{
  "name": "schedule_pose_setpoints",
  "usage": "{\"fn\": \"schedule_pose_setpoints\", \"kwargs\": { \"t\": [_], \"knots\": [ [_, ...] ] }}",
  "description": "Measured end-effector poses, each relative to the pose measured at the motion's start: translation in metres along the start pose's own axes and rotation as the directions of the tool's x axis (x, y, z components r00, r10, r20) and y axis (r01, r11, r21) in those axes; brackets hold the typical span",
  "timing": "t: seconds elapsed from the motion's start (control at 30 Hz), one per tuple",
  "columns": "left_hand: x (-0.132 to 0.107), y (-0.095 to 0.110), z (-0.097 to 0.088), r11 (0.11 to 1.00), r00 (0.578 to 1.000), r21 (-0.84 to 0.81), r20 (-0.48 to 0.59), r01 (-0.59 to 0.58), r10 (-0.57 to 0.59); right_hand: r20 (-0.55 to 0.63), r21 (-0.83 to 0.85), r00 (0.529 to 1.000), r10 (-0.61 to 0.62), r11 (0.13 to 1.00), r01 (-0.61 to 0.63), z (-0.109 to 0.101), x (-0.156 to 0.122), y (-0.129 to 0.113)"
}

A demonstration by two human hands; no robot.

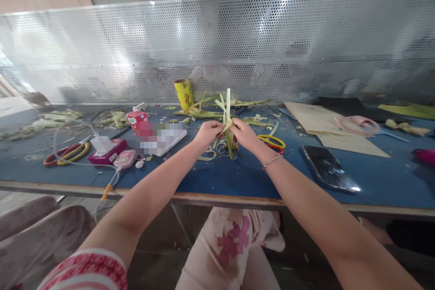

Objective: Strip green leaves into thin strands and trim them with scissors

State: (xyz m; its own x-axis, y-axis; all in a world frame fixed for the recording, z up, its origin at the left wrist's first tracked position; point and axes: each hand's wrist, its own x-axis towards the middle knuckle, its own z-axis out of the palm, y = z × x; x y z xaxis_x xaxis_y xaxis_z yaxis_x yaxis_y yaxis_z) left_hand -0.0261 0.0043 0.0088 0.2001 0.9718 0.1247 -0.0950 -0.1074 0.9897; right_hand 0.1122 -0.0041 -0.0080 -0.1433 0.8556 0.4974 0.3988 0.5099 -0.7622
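Leaf bundle (228, 105), pale green: off the near-middle of the tabletop (210, 183), gripped by both hands. Two or three strips stick up above the grip, longest near vertical; greener leaf ends hang down below.

Left hand (208, 133): fingers (218, 125) pinched on the bundle from the left. Right hand (245, 134): same from the right, thumb side toward the left hand. Hands nearly touching. Exact finger overlap behind the leaves: can't tell. Thin bracelet (273, 161) on right wrist.

Around the hands: curled pale scraps on the blue surface just below; long green stalks (200, 113) lying behind; yellow cylinder (184, 94) upright, slightly tilted, behind those, near the perforated metal panel (244, 45). Scissors with yellow and red handles (280, 141) just beside the right hand, partly hidden by it.

Left side: red drink carton (137, 121) with straw, white flat device (171, 139) next to it (part pixelated), purple box (102, 159) with a white plug (102, 144) on it, pink case (125, 159) touching or just beside the box, second red/yellow-handled pair further left.

Right side: phone (328, 170), face up, near the front edge; brown sheets (314, 120) behind it, overlapping; pink ring-shaped item partly over those.
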Motion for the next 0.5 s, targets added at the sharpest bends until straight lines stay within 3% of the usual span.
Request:
{"fn": "schedule_pose_setpoints", "kwargs": {
  "t": [0.17, 0.33, 0.4, 0.5],
  "knots": [
    [-0.0008, 0.0047, -0.0010, 0.980, 0.995, -0.170, 0.043, 0.100, -0.094, -0.023, -0.094, 0.984, -0.179, 0.980, 0.176, -0.0016, -0.0018, -0.0021],
    [0.0048, 0.0012, -0.0052, 0.958, 0.988, -0.242, 0.066, 0.155, -0.143, 0.022, -0.185, 0.921, -0.390, 0.903, 0.387, -0.0040, -0.0037, -0.0039],
    [0.0057, 0.0004, -0.0058, 0.961, 0.988, -0.228, 0.062, 0.153, -0.143, 0.015, -0.189, 0.921, -0.390, 0.903, 0.385, -0.0038, -0.0041, -0.0051],
    [0.0032, 0.0015, -0.0044, 0.976, 0.992, -0.187, 0.079, 0.110, -0.096, -0.061, -0.170, 0.970, -0.236, 0.960, 0.223, -0.0032, -0.0033, -0.0055]
  ]
}}
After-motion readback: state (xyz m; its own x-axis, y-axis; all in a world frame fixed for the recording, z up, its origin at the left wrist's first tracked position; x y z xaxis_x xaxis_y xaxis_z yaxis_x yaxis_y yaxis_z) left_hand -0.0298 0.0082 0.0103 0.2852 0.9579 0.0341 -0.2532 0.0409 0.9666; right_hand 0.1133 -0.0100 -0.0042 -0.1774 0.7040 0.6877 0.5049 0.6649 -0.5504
